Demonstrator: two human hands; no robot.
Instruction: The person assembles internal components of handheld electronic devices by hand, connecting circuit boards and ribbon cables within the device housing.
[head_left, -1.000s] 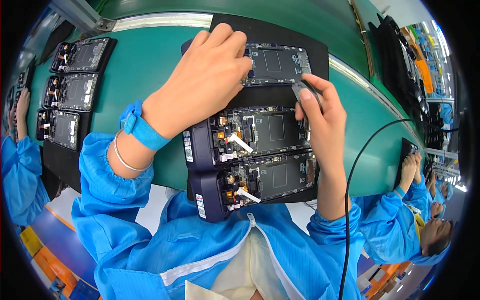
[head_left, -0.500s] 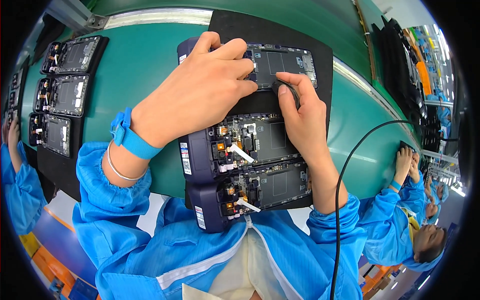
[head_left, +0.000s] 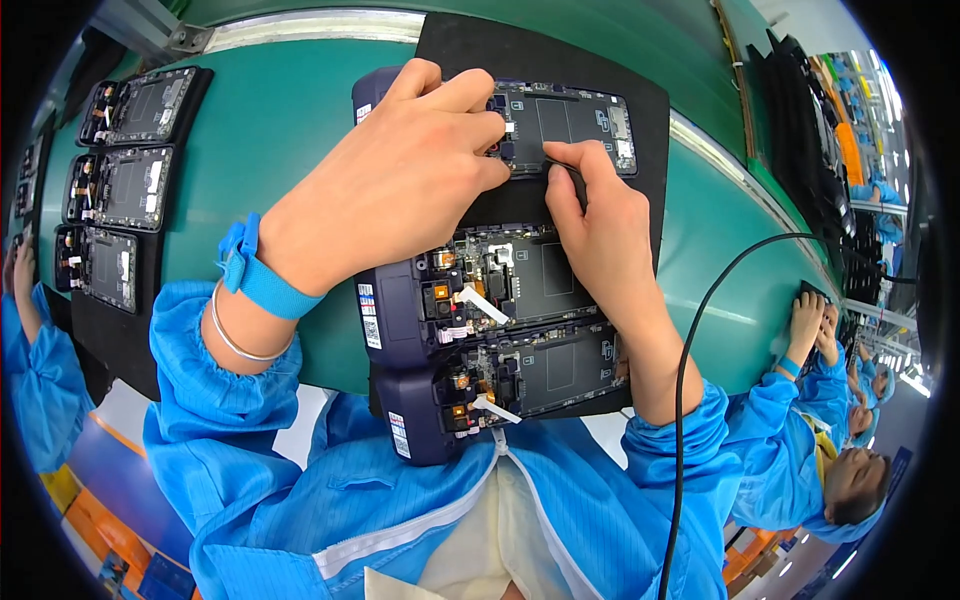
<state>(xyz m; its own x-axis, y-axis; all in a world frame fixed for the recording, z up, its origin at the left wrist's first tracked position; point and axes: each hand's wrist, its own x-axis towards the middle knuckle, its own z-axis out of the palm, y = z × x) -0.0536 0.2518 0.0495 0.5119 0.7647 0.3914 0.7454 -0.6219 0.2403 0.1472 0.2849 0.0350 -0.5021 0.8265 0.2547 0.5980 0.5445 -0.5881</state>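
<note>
Three opened handheld devices with dark purple housings and bare circuit boards lie in a column before me. My left hand (head_left: 415, 165) is closed over the left part of the farthest device (head_left: 575, 125); its fingertips are partly hidden. My right hand (head_left: 600, 225) pinches a small black tool (head_left: 568, 172) at that device's near edge, its tip hidden by the fingers. Nearer to me are the middle device (head_left: 545, 275) and the nearest device (head_left: 550, 372). Each has a white strip sticking out beside small orange parts.
The devices rest on a black mat (head_left: 480, 45) over a green tabletop (head_left: 330, 100). Several similar devices (head_left: 120, 190) stand in a stack of rows at the left. A black cable (head_left: 690, 345) loops past my right forearm. Co-workers in blue sit on both sides.
My right hand has shifted slightly, and the black tool has turned, showing less of its surface. My left hand stays over the farthest device.
</note>
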